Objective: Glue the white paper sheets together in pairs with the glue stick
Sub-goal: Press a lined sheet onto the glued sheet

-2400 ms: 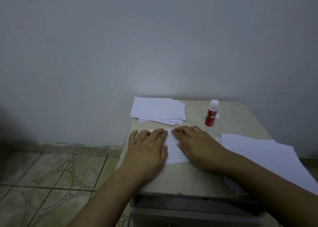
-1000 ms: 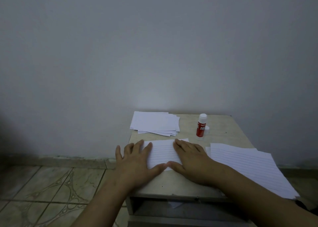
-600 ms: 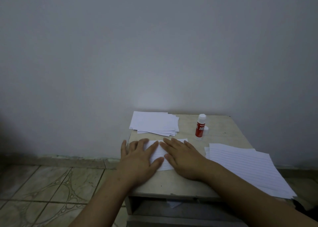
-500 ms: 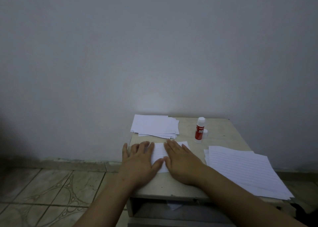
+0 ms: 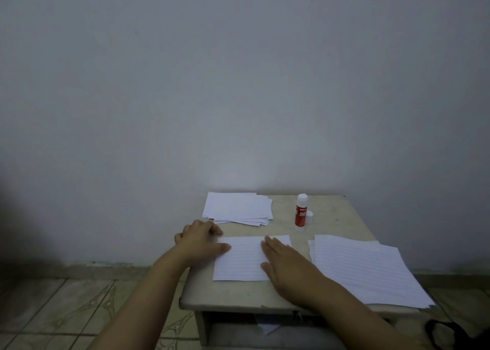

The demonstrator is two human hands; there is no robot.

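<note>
Pressing a glued pair: the right hand [image 5: 285, 263] lies flat with straight fingers on the right part of the lined sheet [image 5: 242, 259], grasping nothing; the left hand [image 5: 198, 239] rests at the sheet's left edge, fingers curled on the table [image 5: 238, 294], thumb touching the paper, nothing clenched in it. Risks, as judged: uneven pressure could slide the top sheet off register or crease it, and wet glue at the edges could stick the pair to the table. The glue stick [image 5: 301, 213] stands upright behind, its cap [image 5: 309, 216] beside it; left uncapped it may dry. A pile [image 5: 238, 208] lies far left, a stack [image 5: 366, 267] just right, overhanging the edge
</note>
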